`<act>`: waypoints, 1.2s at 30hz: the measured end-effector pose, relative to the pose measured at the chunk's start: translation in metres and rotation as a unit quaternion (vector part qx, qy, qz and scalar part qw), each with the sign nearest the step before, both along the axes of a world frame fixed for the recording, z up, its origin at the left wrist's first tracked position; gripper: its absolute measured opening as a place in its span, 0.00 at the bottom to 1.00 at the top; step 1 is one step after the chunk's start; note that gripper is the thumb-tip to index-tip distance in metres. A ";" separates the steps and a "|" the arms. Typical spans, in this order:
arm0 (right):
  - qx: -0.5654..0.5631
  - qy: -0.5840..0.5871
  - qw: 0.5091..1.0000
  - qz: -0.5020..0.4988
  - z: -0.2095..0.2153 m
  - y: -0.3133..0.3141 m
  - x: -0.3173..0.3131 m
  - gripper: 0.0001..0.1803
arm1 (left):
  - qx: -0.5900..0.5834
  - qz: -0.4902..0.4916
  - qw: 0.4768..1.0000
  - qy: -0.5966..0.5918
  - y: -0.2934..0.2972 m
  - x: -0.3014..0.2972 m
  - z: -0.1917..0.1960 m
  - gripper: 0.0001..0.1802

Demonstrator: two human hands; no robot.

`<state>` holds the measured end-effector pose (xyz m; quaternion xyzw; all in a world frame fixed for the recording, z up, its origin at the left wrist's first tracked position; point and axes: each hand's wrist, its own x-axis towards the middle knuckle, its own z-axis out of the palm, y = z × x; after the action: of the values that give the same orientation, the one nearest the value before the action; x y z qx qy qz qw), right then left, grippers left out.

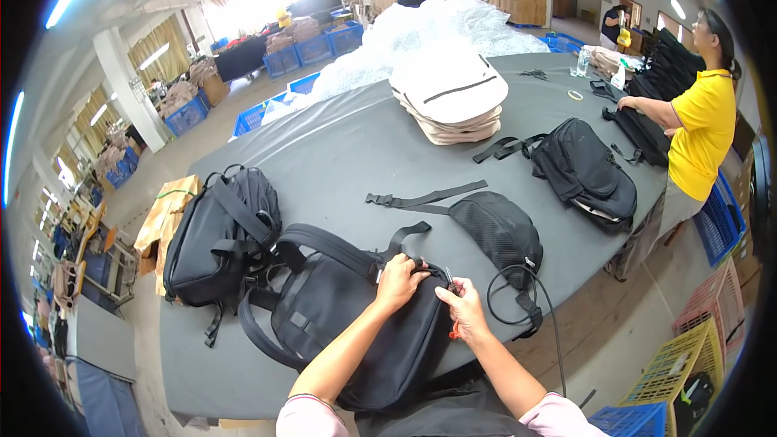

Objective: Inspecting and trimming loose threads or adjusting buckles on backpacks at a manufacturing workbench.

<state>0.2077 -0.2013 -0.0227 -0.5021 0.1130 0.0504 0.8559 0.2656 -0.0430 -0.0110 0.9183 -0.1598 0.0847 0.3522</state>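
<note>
Two bare hands are working close together over one black backpack (348, 303), which is lying along the near edge of the gray tabletop (324, 170). Its straps are pointing to the left edge. The left hand (398, 283) is pinching the bag's rim, its fingers curling closed on the cloth. The right hand (464, 306) is sitting just beside it, on the side toward the right edge. Its thumb and finger are squeezing a small tool (455, 330) with an orange bit and a thin, shiny tip; the hand is hiding the rest. The tip is pointing away from the near edge, just beside the rim. The rim is running from the left fingers past the right hand, and its long side is bending back toward the near edge. The left hand is being the nearer one, since it is gripping that rim. A black waist bag (498, 226) is resting past the right hand, with a black cord (558, 348) looping beside it.
</note>
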 end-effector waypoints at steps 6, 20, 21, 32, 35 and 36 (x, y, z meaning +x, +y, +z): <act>-0.001 -0.083 0.996 -0.018 0.028 0.001 -0.013 0.23 | 0.064 -0.132 0.974 -0.170 0.000 -0.024 0.069 0.09; -0.148 -0.244 0.952 0.110 0.048 -0.027 -0.034 0.15 | -0.057 -0.111 0.963 -0.241 -0.017 -0.069 0.114 0.09; -0.149 -0.246 0.951 0.111 0.050 -0.025 -0.036 0.15 | -0.101 -0.095 0.966 -0.217 -0.017 -0.068 0.109 0.09; -0.184 -0.244 0.950 0.061 0.050 -0.017 -0.052 0.21 | -0.079 0.001 0.990 -0.118 -0.016 -0.069 0.061 0.08; -0.112 -0.215 0.965 0.104 0.048 -0.021 -0.055 0.23 | -0.138 0.025 0.981 -0.134 -0.016 -0.074 0.053 0.08; -0.109 -0.193 0.967 0.126 0.049 -0.023 -0.056 0.23 | -0.140 0.023 0.981 -0.132 -0.017 -0.080 0.053 0.08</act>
<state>0.1519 -0.2245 0.0268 -0.6024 -0.1136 0.0478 0.7886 0.1859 -0.0603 0.0424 0.8443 -0.1705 0.2342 0.4508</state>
